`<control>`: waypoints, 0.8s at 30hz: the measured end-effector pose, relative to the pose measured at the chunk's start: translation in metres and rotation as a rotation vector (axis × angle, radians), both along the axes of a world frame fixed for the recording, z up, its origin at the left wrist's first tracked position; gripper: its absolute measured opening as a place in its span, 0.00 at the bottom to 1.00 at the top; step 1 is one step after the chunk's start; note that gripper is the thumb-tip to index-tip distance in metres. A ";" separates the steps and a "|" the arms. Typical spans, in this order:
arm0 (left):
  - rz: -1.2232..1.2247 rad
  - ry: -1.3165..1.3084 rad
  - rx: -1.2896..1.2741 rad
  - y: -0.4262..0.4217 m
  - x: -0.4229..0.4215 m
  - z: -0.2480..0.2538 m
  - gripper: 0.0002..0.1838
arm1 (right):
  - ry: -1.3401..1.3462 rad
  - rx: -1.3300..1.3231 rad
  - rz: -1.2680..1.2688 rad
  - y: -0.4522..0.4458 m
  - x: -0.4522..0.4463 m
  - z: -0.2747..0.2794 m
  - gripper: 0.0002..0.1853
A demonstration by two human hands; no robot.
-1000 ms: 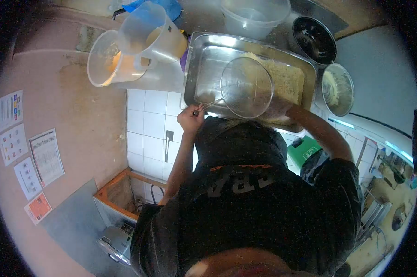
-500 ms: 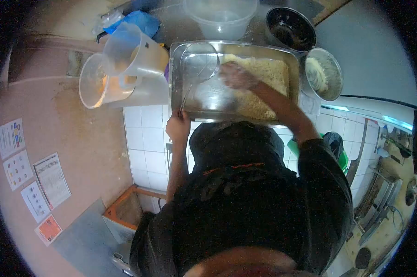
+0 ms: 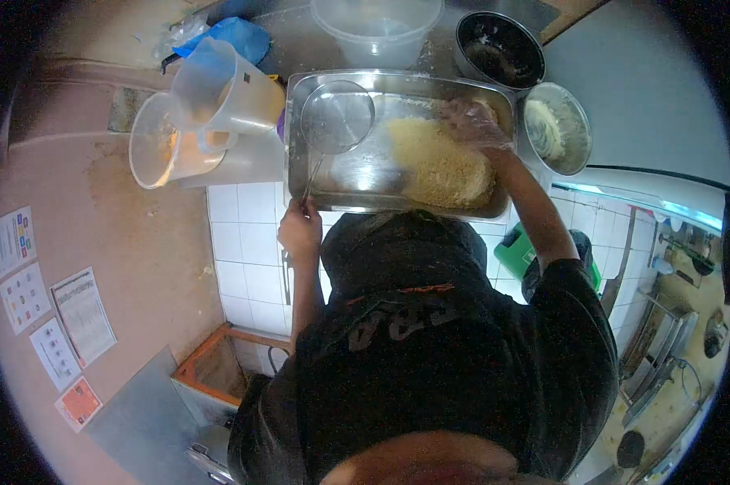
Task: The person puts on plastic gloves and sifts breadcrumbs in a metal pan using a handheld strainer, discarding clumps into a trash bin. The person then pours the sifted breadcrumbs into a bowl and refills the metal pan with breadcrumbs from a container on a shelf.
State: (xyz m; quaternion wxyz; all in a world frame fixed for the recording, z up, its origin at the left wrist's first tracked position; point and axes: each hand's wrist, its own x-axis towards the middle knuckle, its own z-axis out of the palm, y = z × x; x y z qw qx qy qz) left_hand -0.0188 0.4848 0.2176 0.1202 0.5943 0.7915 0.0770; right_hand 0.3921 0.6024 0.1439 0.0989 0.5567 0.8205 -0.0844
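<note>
My left hand (image 3: 300, 229) is closed round the handle of a round wire sieve (image 3: 337, 118), whose mesh lies over the left part of a deep steel tray (image 3: 365, 182). Pale crumbs (image 3: 442, 162) cover the right half of that tray. At the crumbs' upper right edge is my right hand (image 3: 474, 125), in what looks like a clear glove; its fingers are blurred among the crumbs.
Two clear plastic jugs (image 3: 211, 85) (image 3: 151, 145) stand left of the tray. Behind it are a clear tub (image 3: 377, 28) and a black bowl (image 3: 501, 52). A steel bowl (image 3: 557, 129) with pale residue sits at the right. Blue plastic (image 3: 248, 40) lies at the back left.
The sieve has swung from over the crumbs to the tray's left part. My right hand has moved from the near side of the tray, across its middle, to the upper right.
</note>
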 end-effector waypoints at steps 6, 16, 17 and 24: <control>0.013 -0.015 0.002 0.005 0.001 -0.002 0.18 | 0.669 -0.052 0.192 0.013 -0.055 -0.048 0.26; -0.006 -0.218 0.131 0.003 -0.015 -0.027 0.18 | 1.007 -0.307 0.221 0.025 -0.094 -0.051 0.27; -0.003 -0.230 0.127 0.003 -0.015 -0.027 0.18 | 1.197 -0.429 0.086 0.022 -0.102 -0.059 0.27; -0.020 -0.148 0.067 0.005 -0.007 -0.010 0.18 | 0.774 -0.414 0.666 -0.016 -0.143 -0.097 0.25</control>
